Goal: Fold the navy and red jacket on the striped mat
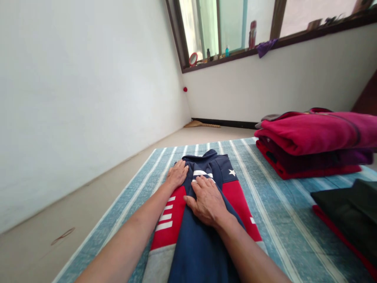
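Observation:
A navy, red and grey jacket (200, 243) lies flat in front of me, its collar at the far end and its sleeves folded in along the body. White stripes and a star mark the cloth. My left hand (177, 173) rests flat on its left shoulder, fingers stretched out. On the middle of the chest lies my right hand (207, 200), palm down with the fingers extended, partly covering the white stripes. Neither hand grips the fabric. My forearms hide some of the lower part.
Under the jacket is a blue striped sheet (253, 177). A pile of folded red and purple clothes (312, 133) stands at right, with dark green folded clothing (350, 204) nearer me. A windowsill (235, 57) holds small items; a broom (202, 124) lies on the floor.

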`<state>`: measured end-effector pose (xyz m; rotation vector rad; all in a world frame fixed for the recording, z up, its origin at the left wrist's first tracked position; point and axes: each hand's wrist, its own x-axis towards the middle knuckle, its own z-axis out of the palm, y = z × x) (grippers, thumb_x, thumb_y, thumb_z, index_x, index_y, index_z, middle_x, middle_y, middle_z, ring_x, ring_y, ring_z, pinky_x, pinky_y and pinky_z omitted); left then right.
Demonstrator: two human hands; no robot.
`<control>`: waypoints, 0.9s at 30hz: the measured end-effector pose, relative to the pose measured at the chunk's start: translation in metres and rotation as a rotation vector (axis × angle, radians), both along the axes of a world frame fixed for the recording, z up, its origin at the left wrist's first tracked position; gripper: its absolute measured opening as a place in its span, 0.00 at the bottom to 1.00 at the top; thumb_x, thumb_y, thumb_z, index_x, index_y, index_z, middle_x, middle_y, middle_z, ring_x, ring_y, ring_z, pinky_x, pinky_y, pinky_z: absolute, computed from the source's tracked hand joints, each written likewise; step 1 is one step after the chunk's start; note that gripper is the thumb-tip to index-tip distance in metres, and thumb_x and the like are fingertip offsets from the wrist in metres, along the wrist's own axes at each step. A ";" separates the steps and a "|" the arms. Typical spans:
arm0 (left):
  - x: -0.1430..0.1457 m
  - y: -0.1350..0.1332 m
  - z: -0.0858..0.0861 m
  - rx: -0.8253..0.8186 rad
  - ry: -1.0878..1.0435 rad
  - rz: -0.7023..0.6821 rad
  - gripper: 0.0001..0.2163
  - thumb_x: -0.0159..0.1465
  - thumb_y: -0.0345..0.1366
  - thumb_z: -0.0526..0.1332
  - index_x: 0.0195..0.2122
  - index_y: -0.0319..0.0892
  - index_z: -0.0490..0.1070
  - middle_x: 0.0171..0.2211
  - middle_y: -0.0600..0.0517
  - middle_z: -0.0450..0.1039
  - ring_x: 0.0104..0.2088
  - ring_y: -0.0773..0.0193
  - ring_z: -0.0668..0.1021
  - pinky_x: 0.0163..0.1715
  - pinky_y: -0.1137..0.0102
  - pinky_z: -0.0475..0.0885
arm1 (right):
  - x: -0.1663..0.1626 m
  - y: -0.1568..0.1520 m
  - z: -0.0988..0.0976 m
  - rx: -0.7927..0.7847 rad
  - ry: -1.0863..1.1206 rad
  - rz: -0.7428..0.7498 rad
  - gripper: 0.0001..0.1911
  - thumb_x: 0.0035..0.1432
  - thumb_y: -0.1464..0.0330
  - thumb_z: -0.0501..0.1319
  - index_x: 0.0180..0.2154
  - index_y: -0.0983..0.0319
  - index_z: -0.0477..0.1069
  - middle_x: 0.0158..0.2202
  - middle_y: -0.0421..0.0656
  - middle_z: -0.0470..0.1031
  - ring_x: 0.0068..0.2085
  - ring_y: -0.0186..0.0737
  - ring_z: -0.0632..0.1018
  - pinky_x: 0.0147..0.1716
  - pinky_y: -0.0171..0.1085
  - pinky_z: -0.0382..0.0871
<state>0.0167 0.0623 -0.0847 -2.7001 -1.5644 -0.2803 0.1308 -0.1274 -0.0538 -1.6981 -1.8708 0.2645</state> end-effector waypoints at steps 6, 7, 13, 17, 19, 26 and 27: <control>-0.001 0.003 0.010 0.021 0.002 0.005 0.20 0.68 0.38 0.46 0.57 0.36 0.63 0.61 0.41 0.63 0.62 0.58 0.64 0.60 0.63 0.59 | -0.001 0.000 0.000 0.000 0.037 0.014 0.28 0.64 0.55 0.52 0.56 0.68 0.66 0.62 0.55 0.62 0.64 0.54 0.59 0.63 0.50 0.48; -0.001 0.001 0.014 0.030 -0.001 0.015 0.20 0.68 0.39 0.46 0.57 0.36 0.63 0.62 0.41 0.62 0.62 0.57 0.64 0.60 0.62 0.59 | -0.001 0.000 0.000 0.002 0.043 0.014 0.28 0.63 0.55 0.53 0.56 0.68 0.66 0.62 0.55 0.62 0.64 0.54 0.59 0.63 0.50 0.48; 0.000 -0.021 0.028 0.071 -0.020 0.038 0.24 0.68 0.42 0.44 0.60 0.33 0.59 0.65 0.38 0.54 0.66 0.54 0.56 0.63 0.58 0.53 | -0.002 0.001 0.000 0.046 0.049 0.003 0.26 0.63 0.55 0.54 0.53 0.67 0.69 0.59 0.55 0.66 0.62 0.55 0.62 0.62 0.51 0.50; 0.003 -0.028 0.021 -0.011 -0.007 0.057 0.25 0.67 0.45 0.45 0.61 0.34 0.58 0.65 0.39 0.54 0.66 0.54 0.55 0.62 0.57 0.54 | -0.001 0.002 0.001 0.050 0.057 0.007 0.26 0.63 0.55 0.54 0.52 0.68 0.70 0.58 0.56 0.66 0.62 0.55 0.62 0.62 0.51 0.50; 0.005 -0.028 0.016 -0.068 -0.001 0.078 0.26 0.67 0.45 0.45 0.62 0.35 0.56 0.66 0.38 0.53 0.66 0.52 0.55 0.61 0.55 0.55 | -0.001 0.001 0.002 0.046 0.062 0.003 0.27 0.62 0.55 0.54 0.52 0.69 0.69 0.58 0.56 0.66 0.62 0.55 0.62 0.62 0.51 0.50; 0.011 -0.028 0.020 -0.140 -0.034 0.083 0.27 0.66 0.45 0.46 0.61 0.32 0.56 0.65 0.36 0.53 0.66 0.54 0.55 0.62 0.59 0.53 | 0.000 0.001 0.006 0.033 0.064 0.002 0.28 0.62 0.54 0.54 0.53 0.69 0.69 0.58 0.56 0.66 0.61 0.54 0.62 0.62 0.50 0.50; 0.011 -0.030 0.025 -0.133 -0.047 0.079 0.27 0.66 0.44 0.46 0.61 0.32 0.56 0.65 0.37 0.54 0.66 0.55 0.56 0.62 0.61 0.54 | 0.000 0.001 0.006 0.030 0.063 0.005 0.28 0.62 0.54 0.54 0.53 0.69 0.69 0.58 0.56 0.66 0.62 0.54 0.62 0.62 0.50 0.50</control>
